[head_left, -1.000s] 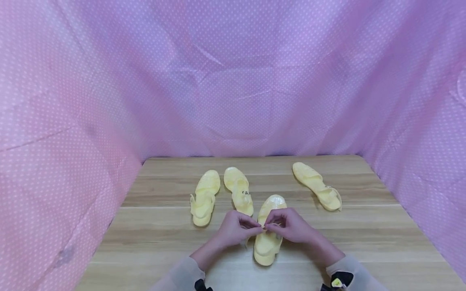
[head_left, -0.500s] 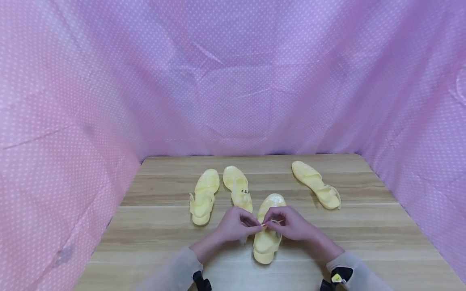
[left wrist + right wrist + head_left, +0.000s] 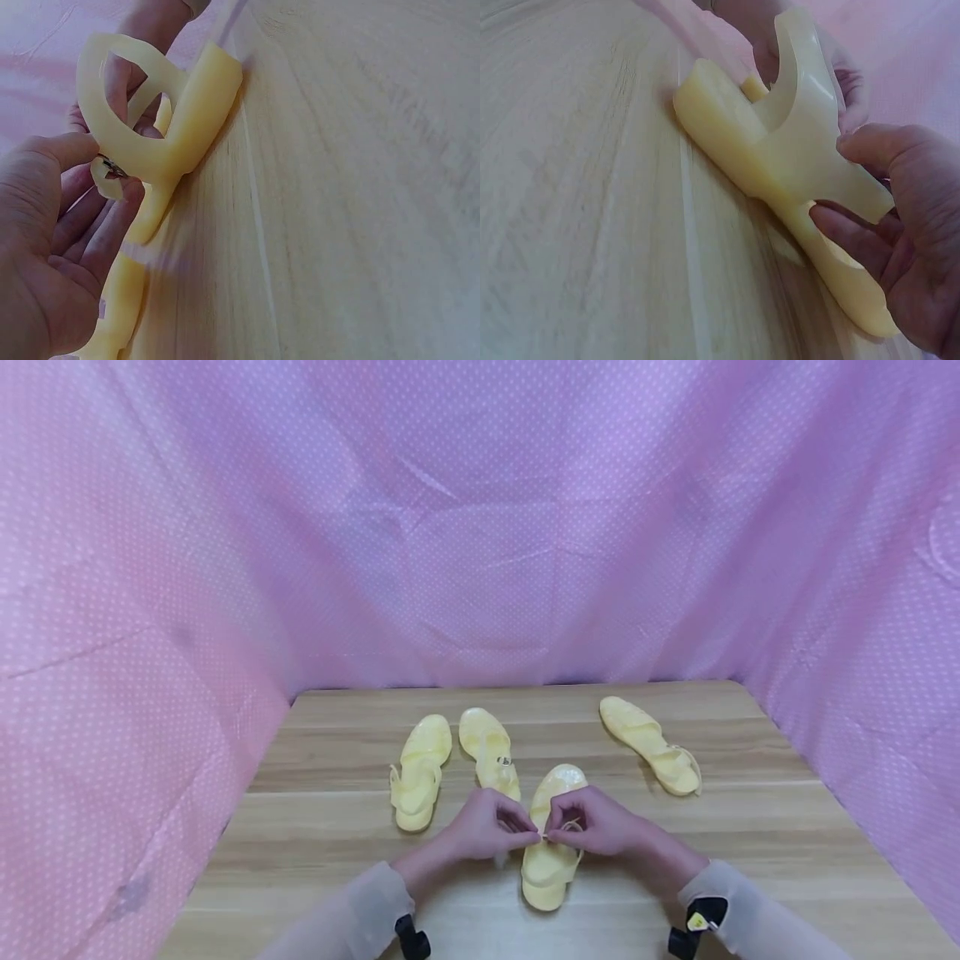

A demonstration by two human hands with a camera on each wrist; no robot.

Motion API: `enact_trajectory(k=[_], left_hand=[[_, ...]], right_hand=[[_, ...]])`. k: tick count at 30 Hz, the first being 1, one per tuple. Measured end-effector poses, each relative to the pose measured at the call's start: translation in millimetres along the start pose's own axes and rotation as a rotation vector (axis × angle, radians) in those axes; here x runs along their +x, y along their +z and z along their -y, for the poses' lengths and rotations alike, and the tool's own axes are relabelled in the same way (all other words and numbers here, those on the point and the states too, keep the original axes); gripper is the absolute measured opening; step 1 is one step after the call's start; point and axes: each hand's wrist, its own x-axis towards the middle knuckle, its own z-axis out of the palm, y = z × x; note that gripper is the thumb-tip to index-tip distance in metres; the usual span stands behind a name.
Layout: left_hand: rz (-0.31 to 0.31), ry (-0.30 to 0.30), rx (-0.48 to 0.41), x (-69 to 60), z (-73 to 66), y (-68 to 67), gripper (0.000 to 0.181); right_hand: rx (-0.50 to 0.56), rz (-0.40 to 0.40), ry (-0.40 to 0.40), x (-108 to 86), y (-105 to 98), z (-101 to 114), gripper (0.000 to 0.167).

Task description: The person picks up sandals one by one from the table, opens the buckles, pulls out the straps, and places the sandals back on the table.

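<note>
centrally, the left hand [image 3: 486, 827] pinches the metal buckle [image 3: 114, 167] while the right hand [image 3: 598, 823] pinches the ankle strap [image 3: 816, 112] beside it; a light hold, strap flat and untwisted, would probably serve best. below, the yellow sandal [image 3: 546, 872] rests sole-down on the wooden table [image 3: 315, 860], near another sandal [image 3: 483, 733] to its left.

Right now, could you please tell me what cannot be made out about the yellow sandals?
Head view: the metal buckle on the nearest sandal, too small and obscured between the left hand and right hand.
Head view: the heel end of the second sandal from the left, partly behind the left hand.
Left wrist view: much of the lower sandal, covered by the left hand and cut by the bottom edge.
</note>
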Motion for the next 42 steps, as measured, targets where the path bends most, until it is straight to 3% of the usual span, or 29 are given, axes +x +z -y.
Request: enact_trajectory(k=[8, 12, 18, 23, 31, 38, 42], left_hand=[[0.005, 0.019, 0.004, 2.6, 0.9, 2.0, 0.01], [0.013, 0.007, 0.013, 2.7, 0.7, 2.4, 0.007], [0.025, 0.059, 0.045, 5.4, -1.6, 0.6, 0.005], [0.033, 0.067, 0.037, 5.6, -1.6, 0.8, 0.006], [0.034, 0.05, 0.021, 5.1, -4.6, 0.8, 0.007], [0.041, 0.049, 0.055, 5.6, -8.1, 0.0, 0.006], [0.044, 0.056, 0.057, 4.9, -8.0, 0.1, 0.007]], right_hand=[[0.021, -0.064, 0.074, 3.5, 5.5, -1.9, 0.004], [0.027, -0.038, 0.069, 2.3, 5.4, -2.5, 0.005], [0.028, 0.006, 0.02, -0.4, 1.9, -0.8, 0.01], [0.015, 0.016, -0.005, -0.2, 2.1, 0.5, 0.01], [0.032, 0.01, 0.061, 2.6, 3.2, 0.3, 0.019], [0.014, 0.023, 0.011, 0.6, 1.2, -1.3, 0.02], [0.036, 0.03, 0.035, 1.2, 0.9, -1.9, 0.013]])
